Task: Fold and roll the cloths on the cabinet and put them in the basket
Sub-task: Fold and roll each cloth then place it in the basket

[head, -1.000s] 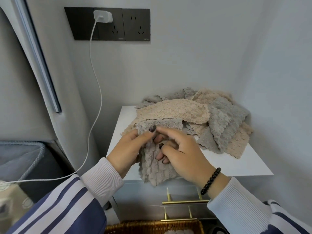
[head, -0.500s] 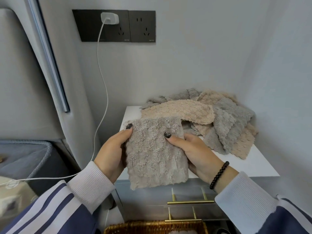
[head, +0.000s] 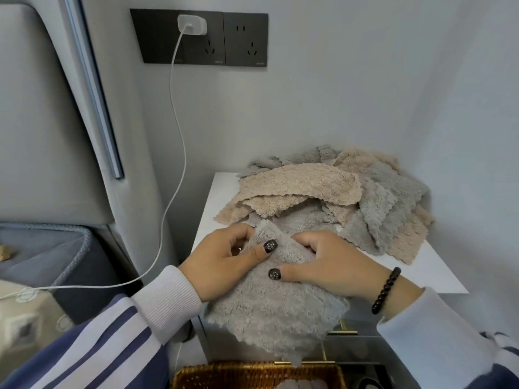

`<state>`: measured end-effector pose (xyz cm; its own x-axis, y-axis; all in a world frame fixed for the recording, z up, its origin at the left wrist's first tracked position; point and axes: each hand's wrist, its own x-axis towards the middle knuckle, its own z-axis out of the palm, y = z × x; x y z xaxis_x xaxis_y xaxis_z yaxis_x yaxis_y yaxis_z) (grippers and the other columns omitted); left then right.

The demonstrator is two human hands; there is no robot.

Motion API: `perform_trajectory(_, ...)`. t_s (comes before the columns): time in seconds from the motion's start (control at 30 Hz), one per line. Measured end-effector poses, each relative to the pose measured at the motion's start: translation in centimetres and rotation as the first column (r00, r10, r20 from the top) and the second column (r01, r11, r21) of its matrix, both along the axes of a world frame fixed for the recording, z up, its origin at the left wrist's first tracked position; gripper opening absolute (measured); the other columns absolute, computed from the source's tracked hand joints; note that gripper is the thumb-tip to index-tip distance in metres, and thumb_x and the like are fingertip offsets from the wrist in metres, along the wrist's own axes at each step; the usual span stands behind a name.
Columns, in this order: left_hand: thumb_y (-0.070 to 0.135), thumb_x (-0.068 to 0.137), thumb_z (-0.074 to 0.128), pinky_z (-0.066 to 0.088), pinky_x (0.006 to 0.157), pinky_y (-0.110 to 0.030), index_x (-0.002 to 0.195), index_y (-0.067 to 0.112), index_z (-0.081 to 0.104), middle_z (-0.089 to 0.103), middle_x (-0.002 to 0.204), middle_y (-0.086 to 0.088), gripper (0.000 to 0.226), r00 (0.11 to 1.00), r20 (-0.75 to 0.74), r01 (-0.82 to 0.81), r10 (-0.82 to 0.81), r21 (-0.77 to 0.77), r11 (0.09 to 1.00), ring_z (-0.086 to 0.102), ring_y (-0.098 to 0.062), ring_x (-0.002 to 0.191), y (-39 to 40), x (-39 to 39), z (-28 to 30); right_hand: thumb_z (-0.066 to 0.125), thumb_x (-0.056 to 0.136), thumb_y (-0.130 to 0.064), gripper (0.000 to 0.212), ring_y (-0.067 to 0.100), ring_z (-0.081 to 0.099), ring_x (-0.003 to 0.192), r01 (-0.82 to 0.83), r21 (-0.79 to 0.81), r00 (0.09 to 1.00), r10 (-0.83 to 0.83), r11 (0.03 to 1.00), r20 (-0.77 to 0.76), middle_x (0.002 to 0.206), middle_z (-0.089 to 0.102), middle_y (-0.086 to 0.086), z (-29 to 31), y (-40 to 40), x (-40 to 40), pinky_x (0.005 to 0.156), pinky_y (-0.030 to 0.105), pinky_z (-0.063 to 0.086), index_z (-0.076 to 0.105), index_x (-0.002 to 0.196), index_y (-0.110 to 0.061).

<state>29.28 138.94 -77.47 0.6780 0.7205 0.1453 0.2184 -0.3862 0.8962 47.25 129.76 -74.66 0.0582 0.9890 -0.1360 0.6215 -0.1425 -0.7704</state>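
Gripping the grey cloth point(head: 269, 304) with both hands now, low over the front edge of the white cabinet point(head: 438, 273). Half a second ago that cloth was held up flat like a little panel, pinched at its two top corners; now it has come down and bunched at the top, and its lower half droops past the cabinet's front toward the wicker basket point(head: 252, 374). The left hand point(head: 222, 262) has its thumb laid across the top of the cloth and its fingers curled in behind a raised fold, pinching it. The right hand point(head: 331, 262) presses its thumb onto the cloth's face, fingers bent down over the upper edge, so it grips too. The two thumbs sit close together, where before they were spread to the corners. The pile of cloths point(head: 337, 192), beige and grey, lies at the back of the cabinet just as it did, one long beige piece draped across its front.

Hard to read: the fingertips of both hands are buried in the fleece, so how deep the fold goes I cannot tell. The basket is cut off by the bottom edge, only its rim and a pale lump inside showing. The cabinet's gold handles point(head: 345, 329) peek out from behind the hanging cloth. A white cable point(head: 179, 136) runs down from the charger point(head: 192, 25) in the dark wall socket.
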Motion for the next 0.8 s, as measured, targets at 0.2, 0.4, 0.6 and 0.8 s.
perform_trajectory(0.2,0.057,0.073,0.061,0.052,0.071,-0.048,0.083,0.014,0.065,0.068,0.080,-0.015,0.044,0.986,0.076,-0.145,0.147,-0.030,0.989,0.059,-0.024,0.069,0.5,-0.1,0.5,0.076,0.074,-0.035,0.033,-0.002,0.059,0.060,0.067,-0.138,0.978,-0.092,0.988,-0.187,0.070,0.069,-0.013,1.0,-0.2,3.3,0.055,0.018,0.048,0.069,0.100,-0.016)
perform_trajectory(0.4,0.046,0.074,0.073,0.053,0.077,-0.049,0.079,0.027,0.069,0.070,0.077,-0.006,0.020,0.975,0.044,-0.221,0.218,0.081,0.972,0.063,-0.025,0.073,2.3,-0.5,-0.1,0.078,0.076,-0.024,0.023,0.014,0.067,0.071,0.303,0.122,0.953,-0.296,0.945,-0.070,0.087,0.068,-0.005,0.0,1.1,3.0,0.060,0.032,0.058,0.067,0.096,-0.021)
perform_trajectory(0.6,0.008,0.079,0.075,0.054,0.084,-0.028,0.097,0.025,0.071,0.072,0.102,0.009,0.025,0.918,0.359,-0.324,0.170,0.431,0.842,0.067,-0.013,0.096,2.5,-1.4,2.3,0.078,0.070,0.000,0.029,-0.005,0.054,0.091,0.067,0.852,0.941,-0.316,0.519,0.119,0.093,0.061,-0.004,0.9,1.1,1.3,0.084,0.008,0.040,0.062,0.091,-0.011)
perform_trajectory(0.8,0.026,0.075,0.070,0.047,0.096,-0.029,0.109,0.035,0.047,0.050,0.134,0.017,0.042,0.981,-0.175,0.038,0.090,0.618,0.785,0.055,-0.010,0.119,2.1,-4.1,-2.5,0.072,0.067,-0.019,0.029,0.015,0.037,0.136,-0.311,0.614,0.828,-0.110,0.725,0.550,0.131,0.055,0.000,-3.1,0.2,1.8,0.116,0.034,0.026,0.047,0.080,-0.025)
